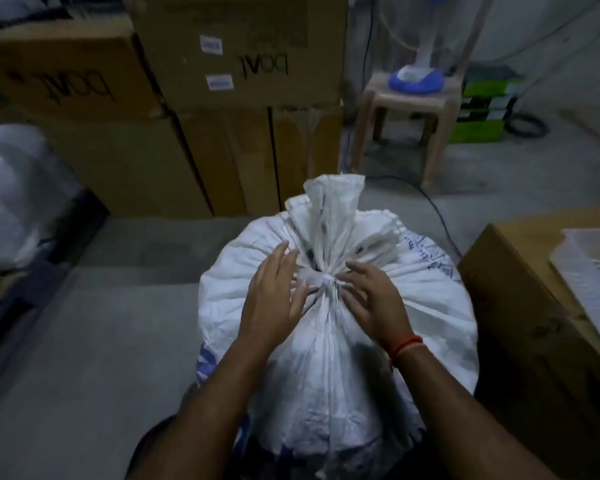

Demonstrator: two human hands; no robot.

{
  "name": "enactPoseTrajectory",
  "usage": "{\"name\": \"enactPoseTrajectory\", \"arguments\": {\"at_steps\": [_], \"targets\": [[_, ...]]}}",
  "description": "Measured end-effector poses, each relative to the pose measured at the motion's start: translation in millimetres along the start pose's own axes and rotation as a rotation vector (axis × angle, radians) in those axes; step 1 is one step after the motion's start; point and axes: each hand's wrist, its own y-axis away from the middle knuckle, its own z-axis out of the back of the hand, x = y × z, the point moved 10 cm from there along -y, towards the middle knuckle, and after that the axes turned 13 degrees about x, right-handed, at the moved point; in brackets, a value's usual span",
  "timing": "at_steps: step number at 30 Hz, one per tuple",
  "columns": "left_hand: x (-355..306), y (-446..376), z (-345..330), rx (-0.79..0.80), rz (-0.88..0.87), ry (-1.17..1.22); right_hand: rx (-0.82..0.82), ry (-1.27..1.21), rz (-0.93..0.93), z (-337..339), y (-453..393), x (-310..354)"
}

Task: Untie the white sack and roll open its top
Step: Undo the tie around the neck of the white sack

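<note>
Sack: the white sack [336, 323] is seen standing upright in the lower centre of the frame, full and bulging, its neck gathered tight.
Knot: the tie [324, 282] is found at the centre of the frame, where the pleats of cloth meet; whether it is cord or a strip of the cloth itself cannot be told.
Tuft: the loose top [329, 209] above the tie is seen rising toward the upper centre, away from the person.
Left hand: the left hand [278, 296] is laid on the sack just left of the knot, fingers straight and spread, nothing gripped; its fingertips [303, 289] are touching or nearly touching the tie.
Right hand: the right hand [371, 299] is placed just right of the knot, fingers loosely spread and slightly bent, nothing held.
Key relation: the knot lies between the two hands, just beyond both sets of fingertips; neither hand is clearly nearer.
Long axis: the sack's length runs from the bottom edge up to the tuft.
Step judged: the tie is not yet undone, so a pinch on it is called for.
Surroundings: cardboard boxes [222, 64] are stacked at the upper left.
</note>
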Motion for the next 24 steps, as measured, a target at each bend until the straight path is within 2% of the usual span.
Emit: {"name": "enactPoseTrajectory", "arguments": {"at_steps": [3, 8, 11, 15, 24], "targets": [[11.6, -8.1, 2.2, -0.073, 0.006, 0.112, -0.043, -0.062, 0.003, 4.2, -12.1, -11.4], [18.8, -13.0, 3.2, -0.114, 0.026, 0.279, 0.047, -0.114, 0.001, 3.6, -20.4, -13.2], [18.5, -26.6, -2.5, -0.046, 0.010, 0.328, 0.099, -0.135, -0.002, -3.4, -26.6, -17.8], [15.0, -41.3, -13.1, 0.105, -0.033, 0.447, 0.071, -0.168, -0.007, -6.6, -33.9, -19.9], [19.6, -48.7, -13.3, 0.155, -0.054, 0.561, 0.073, -0.160, -0.014, -9.4, -46.1, -20.9]]}}
